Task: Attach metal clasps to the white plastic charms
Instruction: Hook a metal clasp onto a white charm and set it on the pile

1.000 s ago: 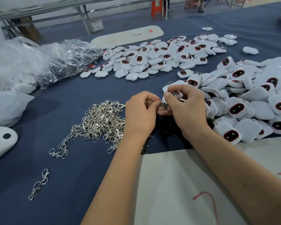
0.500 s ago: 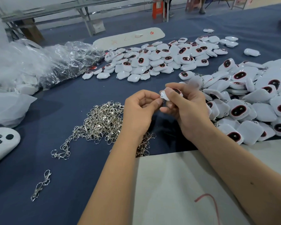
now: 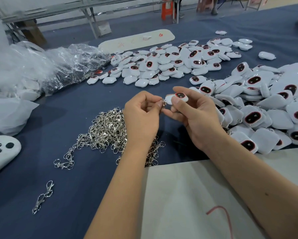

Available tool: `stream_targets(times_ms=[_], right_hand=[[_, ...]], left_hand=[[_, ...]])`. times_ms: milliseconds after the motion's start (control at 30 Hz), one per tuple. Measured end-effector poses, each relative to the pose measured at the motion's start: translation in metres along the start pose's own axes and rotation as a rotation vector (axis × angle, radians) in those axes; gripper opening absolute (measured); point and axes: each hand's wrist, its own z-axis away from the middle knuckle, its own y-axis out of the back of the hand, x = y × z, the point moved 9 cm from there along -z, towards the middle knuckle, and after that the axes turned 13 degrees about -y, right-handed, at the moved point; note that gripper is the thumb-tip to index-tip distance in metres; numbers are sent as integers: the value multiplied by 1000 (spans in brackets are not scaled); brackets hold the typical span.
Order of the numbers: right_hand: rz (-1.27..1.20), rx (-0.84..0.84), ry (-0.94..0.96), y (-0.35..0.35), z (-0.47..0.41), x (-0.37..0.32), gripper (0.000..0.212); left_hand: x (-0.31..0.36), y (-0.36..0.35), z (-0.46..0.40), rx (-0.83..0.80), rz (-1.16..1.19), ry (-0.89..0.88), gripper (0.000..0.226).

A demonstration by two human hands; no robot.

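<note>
My right hand (image 3: pixel 194 116) holds a white plastic charm (image 3: pixel 176 98) with a dark red-rimmed oval face, thumb on top. My left hand (image 3: pixel 142 114) pinches a small metal clasp (image 3: pixel 163 102) against the charm's left end. Both hands hover above the blue tabletop. A tangled pile of silver clasps (image 3: pixel 108 128) lies just left of and under my left wrist. A big heap of charms (image 3: pixel 269 107) covers the table to the right, and a second spread of charms (image 3: pixel 170 62) lies farther back.
Two linked loose clasps (image 3: pixel 43 197) lie at the near left. Crumpled clear plastic bags (image 3: pixel 46 69) fill the far left. A larger white ghost-like piece (image 3: pixel 1 152) sits at the left edge. White sheet (image 3: pixel 196 200) covers the near table. A long white board (image 3: pixel 136 40) lies at the back.
Both hands have lifted from the table surface, and the charm has turned so that its dark face shows upward. The left hand still pinches the clasp at its end.
</note>
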Motion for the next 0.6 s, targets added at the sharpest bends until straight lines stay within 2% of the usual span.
stream_targets(times_ms=[267, 367, 433, 500, 600], right_hand=[[108, 56, 36, 5, 0, -1, 28], [130, 72, 46, 6, -1, 0, 28], [72, 58, 32, 6, -2, 0, 25], [23, 40, 15, 6, -2, -1, 25], [37, 40, 11, 7, -2, -3, 26]], left_hand=[[27, -13, -2, -257, -460, -319, 20], [29, -17, -1, -313, -533, -339, 19], [28, -13, -1, -190, -387, -247, 18], [12, -10, 2, -36, -118, -8, 14], [-16, -30, 17, -19, 306, 381, 9]])
